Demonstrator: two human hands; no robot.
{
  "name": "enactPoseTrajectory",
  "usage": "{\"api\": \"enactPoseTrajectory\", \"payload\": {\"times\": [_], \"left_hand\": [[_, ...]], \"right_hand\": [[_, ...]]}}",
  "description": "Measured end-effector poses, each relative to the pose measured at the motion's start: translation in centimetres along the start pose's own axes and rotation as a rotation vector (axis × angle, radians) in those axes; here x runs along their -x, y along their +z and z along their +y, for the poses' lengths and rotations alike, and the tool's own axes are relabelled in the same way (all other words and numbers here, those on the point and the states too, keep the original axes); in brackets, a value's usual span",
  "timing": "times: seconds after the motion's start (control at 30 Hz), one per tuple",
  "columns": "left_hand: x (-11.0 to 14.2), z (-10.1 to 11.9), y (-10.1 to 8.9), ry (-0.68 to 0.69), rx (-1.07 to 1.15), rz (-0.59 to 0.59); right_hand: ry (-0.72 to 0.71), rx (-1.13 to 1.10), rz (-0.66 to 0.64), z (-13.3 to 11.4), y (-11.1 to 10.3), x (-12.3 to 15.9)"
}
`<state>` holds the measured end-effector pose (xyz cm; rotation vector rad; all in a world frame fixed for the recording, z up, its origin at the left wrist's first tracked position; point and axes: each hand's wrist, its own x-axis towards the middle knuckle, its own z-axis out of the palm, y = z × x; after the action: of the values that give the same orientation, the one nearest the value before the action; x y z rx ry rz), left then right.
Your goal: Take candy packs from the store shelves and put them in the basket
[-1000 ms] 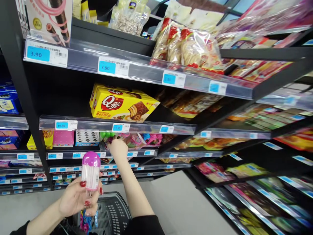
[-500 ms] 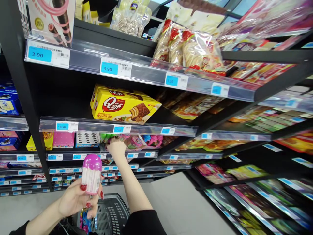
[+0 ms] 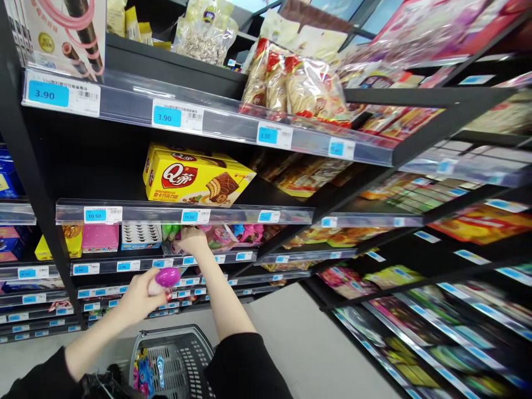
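My left hand (image 3: 139, 293) is closed round a small container with a purple domed cap (image 3: 167, 276), tilted so the cap points right; its pale lower part is mostly covered by my fingers. Further in, my right hand (image 3: 192, 239) reaches onto a lower shelf, among green-topped packages (image 3: 168, 230) and pink tubs (image 3: 220, 235). The fingers of this hand are largely hidden there, so I cannot tell whether they grip anything. Below both arms is a grey shopping basket (image 3: 195, 346) with colourful packets (image 3: 145, 371) inside.
A yellow cake box (image 3: 199, 174) stands on the shelf above my right hand. Left of that hand are a white-and-blue box (image 3: 141, 235) and a pink box (image 3: 100, 238). Price-tagged shelf edges (image 3: 224, 214) overhang the reach. More snack shelves (image 3: 399, 327) run along the right.
My left hand has moved up and forward, tipping the container from upright to leaning right. My right hand stays at the lower shelf. The view has shifted, and more of the basket shows.
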<state>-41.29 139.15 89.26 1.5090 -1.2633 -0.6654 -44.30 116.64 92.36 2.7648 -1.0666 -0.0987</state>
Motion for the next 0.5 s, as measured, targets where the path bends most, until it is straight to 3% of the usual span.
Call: {"api": "enactPoseTrajectory", "payload": {"times": [0.07,0.23,0.37,0.5], "left_hand": [[-2.7,-1.4,0.1,0.041,-0.160,0.034],[-7.7,-5.2,1.3,0.177,-0.421,-0.016],[-9.1,-7.1,2.3,0.201,-0.523,-0.017],[-9.4,-7.6,2.6,0.190,-0.516,0.007]], "right_hand": [[0.000,-0.005,-0.027,0.0,-0.2,-0.3],[0.033,-0.046,-0.081,0.1,-0.9,-0.6],[0.057,-0.131,-0.091,0.4,-1.6,-1.0],[0.024,-0.278,-0.065,1.2,-2.9,-1.2]]}}
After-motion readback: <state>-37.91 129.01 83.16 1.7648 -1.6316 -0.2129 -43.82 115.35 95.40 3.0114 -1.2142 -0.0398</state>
